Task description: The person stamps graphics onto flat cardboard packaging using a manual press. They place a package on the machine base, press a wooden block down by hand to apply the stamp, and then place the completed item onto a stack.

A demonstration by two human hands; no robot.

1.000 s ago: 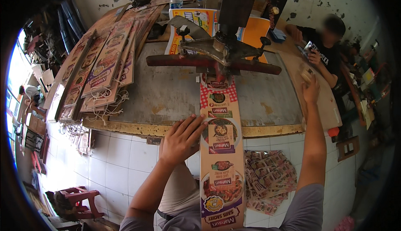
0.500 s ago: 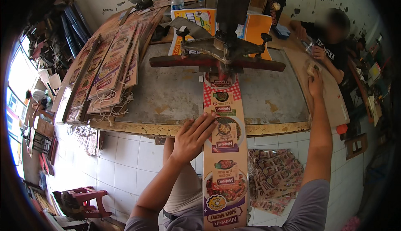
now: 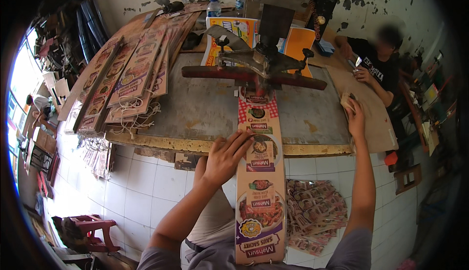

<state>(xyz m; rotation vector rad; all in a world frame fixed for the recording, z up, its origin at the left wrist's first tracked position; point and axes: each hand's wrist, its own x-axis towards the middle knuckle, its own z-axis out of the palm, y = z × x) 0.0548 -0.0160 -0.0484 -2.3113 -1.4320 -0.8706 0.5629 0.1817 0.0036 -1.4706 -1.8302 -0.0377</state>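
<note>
My left hand (image 3: pixel 226 156) lies flat with its fingers stretched out, resting on the left side of a long printed cardboard strip (image 3: pixel 259 184). The strip runs from under a press head with a red crossbar (image 3: pixel 254 77) over the table's front edge toward my body. To the right, my right hand (image 3: pixel 356 118) is closed around a small tan block (image 3: pixel 347 100) at the right side of the table, over a brown board (image 3: pixel 378 126). My fingers partly cover the block.
Printed strips with white strings (image 3: pixel 134 82) are stacked on the left of the metal-topped table (image 3: pixel 195 121). Printed packs (image 3: pixel 315 216) lie on the tiled floor, and a red stool (image 3: pixel 93 231) stands lower left. Across the right corner, another person (image 3: pixel 378 57) holds a shiny object.
The whole view has shifted slightly. My right hand, with the tan block, has come nearer to the table's front edge. My left hand stays on the strip.
</note>
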